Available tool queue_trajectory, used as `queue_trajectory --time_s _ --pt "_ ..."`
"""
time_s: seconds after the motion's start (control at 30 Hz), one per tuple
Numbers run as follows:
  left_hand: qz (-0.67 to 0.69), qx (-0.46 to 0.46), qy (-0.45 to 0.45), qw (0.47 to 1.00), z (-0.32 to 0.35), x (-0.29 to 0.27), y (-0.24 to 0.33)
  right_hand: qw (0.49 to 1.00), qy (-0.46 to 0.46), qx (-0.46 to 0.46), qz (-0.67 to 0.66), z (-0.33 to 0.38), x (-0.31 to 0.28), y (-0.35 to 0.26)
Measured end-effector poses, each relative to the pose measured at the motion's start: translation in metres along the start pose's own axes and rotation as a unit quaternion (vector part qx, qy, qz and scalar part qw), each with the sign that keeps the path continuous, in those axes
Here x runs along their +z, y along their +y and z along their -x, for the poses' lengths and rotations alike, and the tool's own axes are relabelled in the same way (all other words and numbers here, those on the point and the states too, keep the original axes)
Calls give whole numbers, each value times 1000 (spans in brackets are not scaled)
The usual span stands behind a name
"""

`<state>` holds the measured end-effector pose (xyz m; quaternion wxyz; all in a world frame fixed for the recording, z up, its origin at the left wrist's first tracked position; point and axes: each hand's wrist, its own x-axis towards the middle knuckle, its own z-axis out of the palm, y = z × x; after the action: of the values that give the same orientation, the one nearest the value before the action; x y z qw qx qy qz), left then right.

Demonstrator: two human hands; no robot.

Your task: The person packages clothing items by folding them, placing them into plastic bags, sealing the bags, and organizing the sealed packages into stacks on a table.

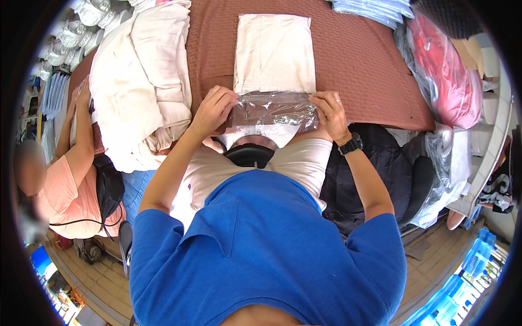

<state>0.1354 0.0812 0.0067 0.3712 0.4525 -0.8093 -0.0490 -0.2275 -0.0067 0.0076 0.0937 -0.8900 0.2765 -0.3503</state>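
A folded cream garment [274, 54] lies flat inside a clear plastic bag [274, 108] on the brown-covered table. The bag's loose end extends past the cloth toward me and over the table's near edge. With closed fingers, my left hand [217, 108] grips the left side of this loose end, near the cloth's lower corner. My right hand [331, 111] pinches its right side. The plastic between them is slightly wrinkled and shiny.
A high pile of cream cloth [141, 81] stands left on the brown table cover [359, 70]. Far right are stacked light-blue packets [375, 10] and red cloth in plastic [443, 70]. A co-worker [76, 185] sits at the left. Dark padded fabric [370, 179] lies beside my right forearm.
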Motion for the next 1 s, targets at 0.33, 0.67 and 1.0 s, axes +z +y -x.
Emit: queue_trajectory --time_s 0.33,0.67,1.0 --pt "19 -56 53 997 1 0 8 999 11 28 -9 -1 4 -2" --pt "47 -82 43 995 -2 -1 10 999 5 44 -4 -3 3 -10" --pt "10 -14 16 1000 -1 7 -4 1000 -17 -14 -8 -5 3 -3"
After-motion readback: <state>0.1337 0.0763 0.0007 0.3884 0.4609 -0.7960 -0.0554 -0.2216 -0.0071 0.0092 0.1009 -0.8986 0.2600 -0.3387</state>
